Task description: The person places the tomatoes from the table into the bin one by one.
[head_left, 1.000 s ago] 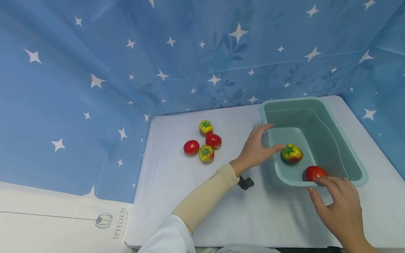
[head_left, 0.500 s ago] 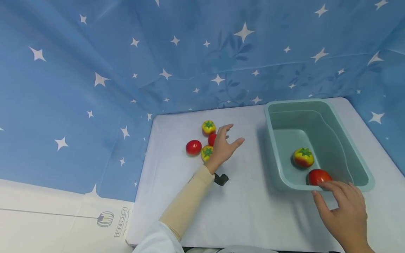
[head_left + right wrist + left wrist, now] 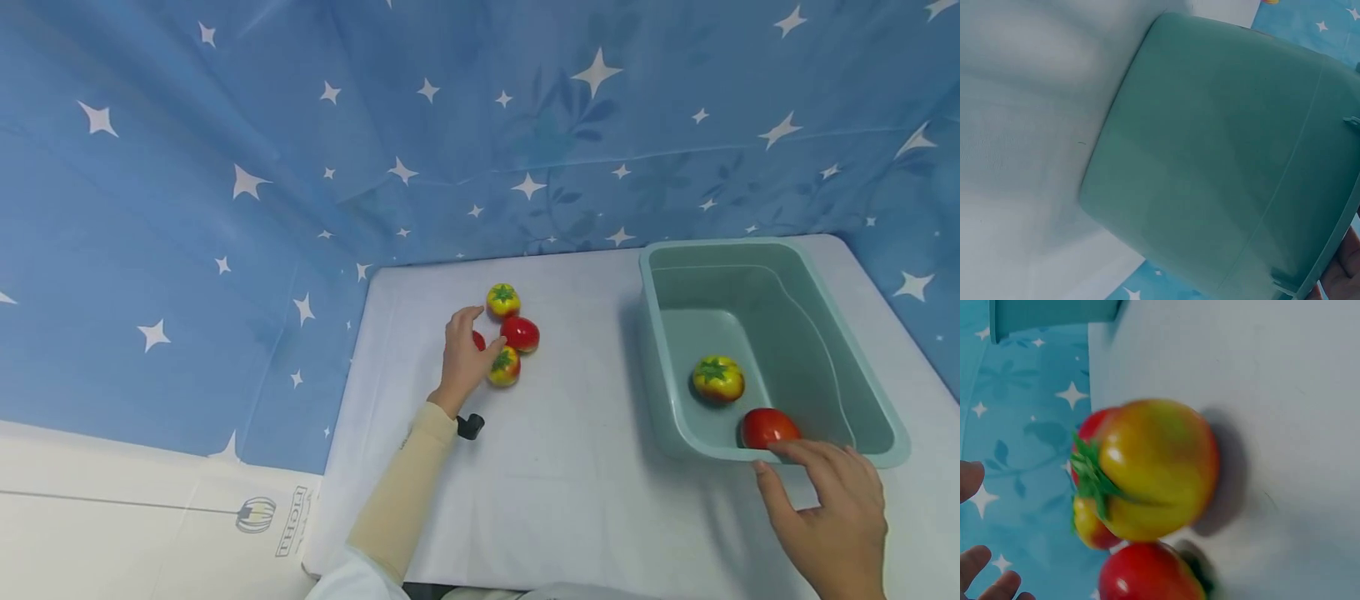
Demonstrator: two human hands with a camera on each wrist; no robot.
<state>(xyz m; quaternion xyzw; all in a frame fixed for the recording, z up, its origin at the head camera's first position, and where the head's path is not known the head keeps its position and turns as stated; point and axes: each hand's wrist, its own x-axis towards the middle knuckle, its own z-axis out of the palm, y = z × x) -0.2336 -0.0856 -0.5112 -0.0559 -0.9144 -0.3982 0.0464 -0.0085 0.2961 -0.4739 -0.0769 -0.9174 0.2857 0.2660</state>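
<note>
My left hand (image 3: 461, 358) hovers at the cluster of toy tomatoes, thumb and fingers spread. It partly hides a red tomato (image 3: 478, 341); in the left wrist view its fingers (image 3: 974, 562) appear apart from the fruit. Beside it lie another red tomato (image 3: 520, 333), a yellow-red one with green leaves (image 3: 503, 300) and a similar yellow one (image 3: 506, 371), which looms large in the left wrist view. My right hand (image 3: 832, 508) grips the near rim of a teal plastic bin (image 3: 817, 350), thumb outside, fingers over the edge. Inside sit a yellow-red tomato (image 3: 718, 380) and a red tomato (image 3: 768, 427).
A white cloth covers the table (image 3: 577, 483). Blue star-patterned curtain (image 3: 420, 108) hangs behind and at the sides. The bin stands at the table's right. A black wrist camera (image 3: 471, 427) sits at my left wrist.
My left hand has moved left from over the bin to the tomato cluster, with its fingers apart. My right hand stays at the bin's rim. The view has shifted slightly.
</note>
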